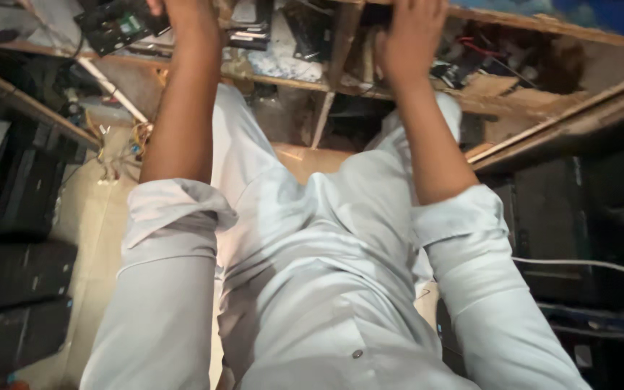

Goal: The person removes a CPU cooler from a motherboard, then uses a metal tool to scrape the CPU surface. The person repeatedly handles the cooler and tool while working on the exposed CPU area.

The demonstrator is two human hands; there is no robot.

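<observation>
Head view looks straight down the person's body at a wooden bench [399, 90] cluttered with electronics. Both arms reach forward, pale sleeves rolled to the elbow.

Left hand [175, 9] sits at the top edge, mostly cut off by the frame; it is at or on a black circuit unit [113, 25] with a green board, lying at the bench's far left. Fingers out of view, cannot tell if they are apart or closed.

Right hand [409, 32] is seen from the back, fingers curled down together over something dark at the top edge, right of the wooden upright [341, 43]. What it grips is hidden; cannot tell whether it is clamped on it.

Red wires [474, 49] lie just right of the right hand. Coloured wire bundle [139, 137] hangs below the bench at left. Dark cases [16, 274] are stacked on the floor at left, more dark boxes [565, 217] at right, with a white cable [586, 263] crossing them. Pale trousers fill the middle.
</observation>
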